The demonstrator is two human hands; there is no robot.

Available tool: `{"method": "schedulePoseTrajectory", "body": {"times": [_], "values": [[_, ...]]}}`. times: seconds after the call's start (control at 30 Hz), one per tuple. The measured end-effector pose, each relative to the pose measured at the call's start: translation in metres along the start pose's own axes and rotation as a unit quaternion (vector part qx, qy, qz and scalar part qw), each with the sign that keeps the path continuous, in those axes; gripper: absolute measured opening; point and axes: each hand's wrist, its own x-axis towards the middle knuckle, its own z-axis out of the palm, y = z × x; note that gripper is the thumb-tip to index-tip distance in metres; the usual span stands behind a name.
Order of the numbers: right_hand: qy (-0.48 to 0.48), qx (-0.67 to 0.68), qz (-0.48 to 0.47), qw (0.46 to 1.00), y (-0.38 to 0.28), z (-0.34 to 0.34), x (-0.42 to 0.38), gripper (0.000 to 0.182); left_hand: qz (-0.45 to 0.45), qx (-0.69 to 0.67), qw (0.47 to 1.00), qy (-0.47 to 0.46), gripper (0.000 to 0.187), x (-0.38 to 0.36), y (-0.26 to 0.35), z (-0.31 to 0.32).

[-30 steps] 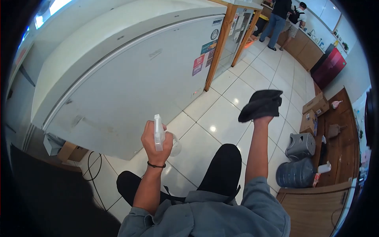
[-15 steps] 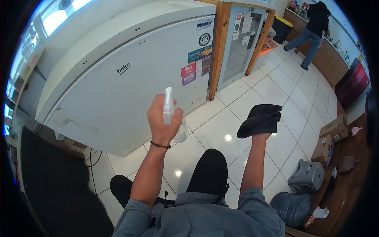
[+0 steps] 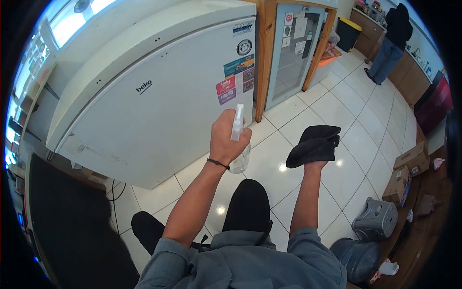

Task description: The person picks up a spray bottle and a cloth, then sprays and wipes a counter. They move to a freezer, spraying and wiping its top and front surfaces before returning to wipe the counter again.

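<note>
My left hand (image 3: 226, 138) is wrapped round the neck of a clear spray bottle (image 3: 239, 163), whose white trigger head (image 3: 237, 123) rises above my fingers. The bottle is held in front of the white Beko chest freezer (image 3: 168, 91), near its lower right part. A folded black cloth (image 3: 314, 146) covers most of my right hand (image 3: 315, 166). Only the wrist and the heel of that hand show below the cloth; the fingers are hidden under it. Both hands are apart from the freezer.
A glass-doored cabinet (image 3: 294, 53) with a wooden frame stands right of the freezer. A person (image 3: 392, 43) stands at the far counter. On the right are cardboard boxes (image 3: 398, 185), a grey stool (image 3: 375, 219) and a large water bottle (image 3: 356, 257). White tiles (image 3: 269, 192) cover the floor.
My left hand has moved right with the spray bottle. My right hand and the cloth have shifted only slightly. The person at the counter has changed stance, legs now closer together.
</note>
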Motion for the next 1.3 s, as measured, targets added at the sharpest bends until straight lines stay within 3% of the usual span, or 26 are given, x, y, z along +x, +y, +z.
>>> {"method": "schedulePoseTrajectory", "body": {"times": [0.1,0.2,0.23,0.33,0.4,0.47,0.5,0.6,0.7,0.8,0.83,0.93,1.03,1.13,1.3], "values": [[-0.051,-0.023,0.024,0.998,0.008,-0.026,0.011,0.048,-0.009,0.006,1.0,-0.015,0.018,-0.027,-0.017,0.0],[0.086,-0.083,-0.016,0.993,0.037,0.007,-0.006,0.05,-0.038,0.052,0.996,-0.06,0.019,-0.059,-0.05,-0.007],[0.058,-0.056,0.006,0.997,0.046,-0.013,0.001,0.052,-0.051,0.073,0.993,-0.079,0.019,-0.071,-0.062,-0.011],[0.071,-0.041,0.03,0.996,0.068,0.009,-0.013,0.042,-0.091,0.07,0.989,-0.093,0.019,-0.102,-0.087,-0.026],[0.053,-0.034,0.035,0.997,0.073,0.012,-0.01,0.046,-0.092,0.056,0.991,-0.083,0.02,-0.118,-0.096,-0.035],[0.015,-0.041,0.033,0.998,0.072,0.019,-0.01,0.051,-0.091,0.052,0.991,-0.08,0.022,-0.133,-0.105,-0.045],[0.07,-0.09,0.013,0.993,0.069,0.027,-0.016,0.053,-0.092,0.064,0.99,-0.081,0.021,-0.14,-0.109,-0.05],[0.069,-0.107,-0.034,0.991,0.048,0.039,-0.018,0.053,-0.108,0.091,0.986,-0.083,0.022,-0.167,-0.139,-0.056],[0.069,-0.12,-0.066,0.988,0.015,0.044,-0.022,0.051,-0.148,0.134,0.973,-0.116,0.024,-0.197,-0.182,-0.052],[0.07,-0.121,-0.109,0.984,-0.011,0.054,-0.03,0.049,-0.21,0.076,0.959,-0.176,0.027,-0.208,-0.195,-0.049],[0.054,-0.13,-0.114,0.983,-0.016,0.054,-0.035,0.047,-0.199,0.03,0.963,-0.182,0.026,-0.21,-0.194,-0.049],[0.026,-0.126,-0.113,0.985,-0.022,0.052,-0.047,0.045,-0.109,0.065,0.98,-0.15,0.021,-0.217,-0.205,-0.042],[-0.049,-0.103,-0.088,0.99,-0.019,0.051,-0.06,0.043,-0.118,0.052,0.979,-0.157,0.02,-0.21,-0.209,-0.041],[0.045,-0.168,-0.119,0.978,-0.011,0.064,-0.078,0.042,-0.088,-0.02,0.983,-0.159,0.022,-0.19,-0.19,-0.051],[0.013,-0.17,-0.089,0.981,-0.014,0.044,-0.071,0.044,-0.024,-0.048,0.987,-0.153,0.025,-0.164,-0.18,-0.049]]}}
